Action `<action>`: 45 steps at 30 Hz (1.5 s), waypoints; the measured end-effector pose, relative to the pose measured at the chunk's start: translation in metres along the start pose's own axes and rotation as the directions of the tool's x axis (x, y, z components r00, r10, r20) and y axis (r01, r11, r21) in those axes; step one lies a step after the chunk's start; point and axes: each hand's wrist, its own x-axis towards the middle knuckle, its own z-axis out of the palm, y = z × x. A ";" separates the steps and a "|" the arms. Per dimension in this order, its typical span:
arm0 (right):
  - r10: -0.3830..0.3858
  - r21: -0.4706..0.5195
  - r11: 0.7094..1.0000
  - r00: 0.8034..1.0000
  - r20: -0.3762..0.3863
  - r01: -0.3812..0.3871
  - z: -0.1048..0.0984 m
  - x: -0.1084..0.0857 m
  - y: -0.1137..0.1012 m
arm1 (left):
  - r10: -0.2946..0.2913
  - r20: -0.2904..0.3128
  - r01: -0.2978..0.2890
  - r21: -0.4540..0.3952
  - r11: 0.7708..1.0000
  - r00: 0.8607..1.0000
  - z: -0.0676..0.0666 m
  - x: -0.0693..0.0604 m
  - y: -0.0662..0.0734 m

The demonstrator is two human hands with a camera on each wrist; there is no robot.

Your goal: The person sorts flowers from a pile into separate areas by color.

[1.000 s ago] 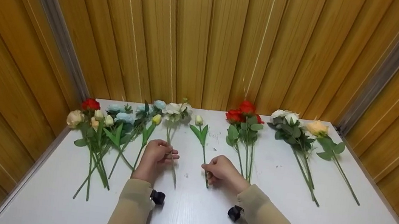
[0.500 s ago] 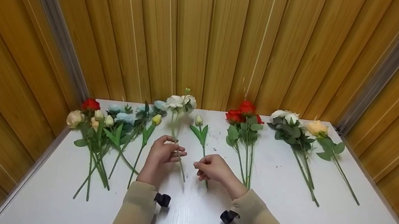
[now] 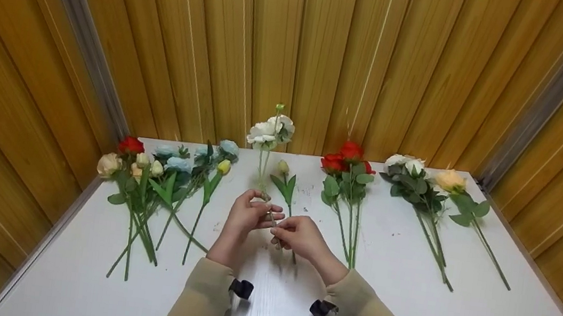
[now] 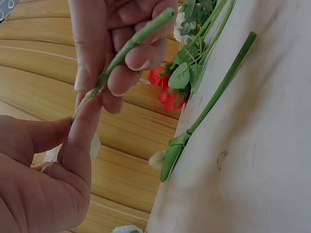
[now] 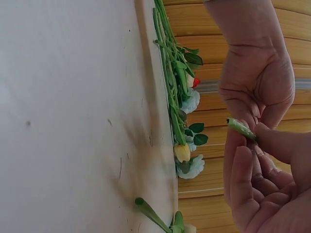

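In the head view my left hand [image 3: 244, 220] pinches the stem of a white flower [image 3: 264, 131], which stands upright above the table with its blooms and a green bud against the wall. My right hand [image 3: 304, 238] meets the left one and pinches the same stem lower down, between thumb and fingers. The left wrist view shows the green stem [image 4: 129, 46] running past both hands' fingertips. Its cut end [image 5: 238, 127] sticks out by the right thumb in the right wrist view. Under the hands a white tulip [image 3: 283, 168] lies on the table, its stem partly hidden.
On the white table [image 3: 82, 294], mixed flowers [image 3: 148, 190] and a yellow tulip [image 3: 224, 166] lie at the left. Red roses [image 3: 351, 152] are right of centre. White roses [image 3: 412, 166] and a peach rose [image 3: 450, 181] lie farther right. Wood-patterned walls [image 3: 321, 50] enclose the table.
My left hand has lifted the white flower off the table and moved it rightward, tilting it upright. My right hand has left the white tulip's stem and now pinches the white flower's stem.
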 end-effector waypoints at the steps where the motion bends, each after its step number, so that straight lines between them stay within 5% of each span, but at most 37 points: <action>1: -0.008 -0.013 1.000 1.000 -0.001 0.008 -0.002 -0.001 0.000 | 0.005 0.007 -0.005 0.005 1.000 1.000 0.002 -0.001 0.000; 10: -0.098 -0.116 0.989 0.994 -0.046 0.092 -0.017 -0.015 0.008 | 0.014 0.086 -0.018 0.047 0.999 0.996 0.018 -0.004 0.000; 16: -0.119 -0.131 0.986 0.987 -0.112 0.105 -0.031 -0.023 0.012 | 0.013 0.112 -0.032 0.177 0.984 0.994 0.019 -0.005 0.003; 24: -0.058 -0.137 0.990 0.976 -0.210 0.029 -0.071 -0.031 0.023 | -0.060 -0.034 0.069 0.387 0.920 0.998 -0.013 -0.001 0.000; 30: -0.024 -0.204 0.978 0.964 -0.265 -0.032 -0.105 -0.038 0.036 | -0.053 -0.218 0.170 0.564 0.808 0.974 -0.055 0.004 0.001; 33: -0.026 -0.245 0.968 0.958 -0.286 -0.047 -0.123 -0.044 0.044 | -0.015 -0.268 0.195 0.661 0.725 0.963 -0.075 0.006 0.002; 40: 0.020 -0.282 0.952 0.947 -0.321 -0.116 -0.161 -0.059 0.060 | 0.134 -0.290 0.200 0.866 0.459 0.948 -0.107 0.009 0.002; 43: 0.044 -0.298 0.942 0.939 -0.340 -0.152 -0.175 -0.065 0.067 | 0.146 -0.284 0.210 0.897 0.389 0.948 -0.114 0.009 0.003; 45: 0.055 -0.314 0.934 0.935 -0.351 -0.173 -0.184 -0.069 0.071 | 0.133 -0.272 0.209 0.908 0.362 0.953 -0.117 0.009 0.002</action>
